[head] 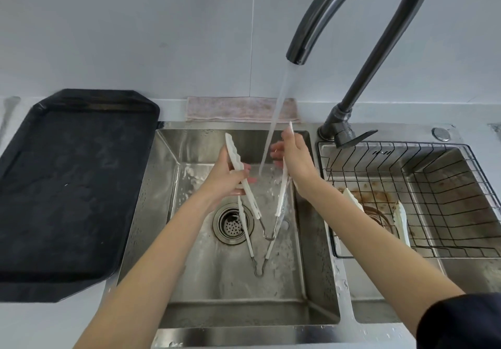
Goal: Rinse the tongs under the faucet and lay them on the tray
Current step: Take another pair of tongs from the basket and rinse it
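Note:
White tongs [245, 186] with a wire hinge are spread into a V over the left sink basin [230, 294]. My left hand [225, 183] grips the left arm, whose scalloped tip points up. My right hand [296, 159] grips the right arm. Water runs from the dark faucet [298, 56] and falls between the two arms, just left of my right hand. A second pair of white tongs [248, 240] shows just below the first; I cannot tell whether my hands hold it too. The black tray [76, 186] lies on the counter left of the sink.
A wire basket [433, 186] sits in the stained right basin with another pair of white tongs [402, 224] in it. A pink cloth [238, 108] lies behind the left basin. The drain strainer [233, 224] is under my left wrist. The faucet base stands between the basins.

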Demonstrator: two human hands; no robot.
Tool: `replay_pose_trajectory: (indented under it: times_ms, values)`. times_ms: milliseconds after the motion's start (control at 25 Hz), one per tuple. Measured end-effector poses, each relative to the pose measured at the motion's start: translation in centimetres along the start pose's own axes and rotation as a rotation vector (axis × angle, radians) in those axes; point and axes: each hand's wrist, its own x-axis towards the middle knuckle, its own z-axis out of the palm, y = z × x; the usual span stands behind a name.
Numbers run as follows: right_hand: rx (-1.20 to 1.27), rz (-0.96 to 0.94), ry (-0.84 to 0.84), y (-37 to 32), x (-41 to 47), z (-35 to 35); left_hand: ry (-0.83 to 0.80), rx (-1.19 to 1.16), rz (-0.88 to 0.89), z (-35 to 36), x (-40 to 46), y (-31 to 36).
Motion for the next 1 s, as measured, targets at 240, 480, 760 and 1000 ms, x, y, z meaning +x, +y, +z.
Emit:
replay_pose_trajectory:
  times_ms: [240,480,760,1000]
  values:
    - [-0.504,0.252,-0.274,6.5,-2.8,-1.4,0.047,0.054,-0.129,0.5,-0.1,-5.4]
    - [-0.553,0.443,-0.308,14.6,-1.6,-1.2,0.161,0.127,-0.282,1.5,-0.1,-10.9]
    - [-0.599,0.614,-0.304,17.3,-0.5,-0.3,0.136,0.127,-0.459,2.3,0.8,-14.7]
    - [-0.598,0.689,-0.256,19.9,-0.8,0.0,0.105,0.129,-0.520,3.0,1.3,-15.8]
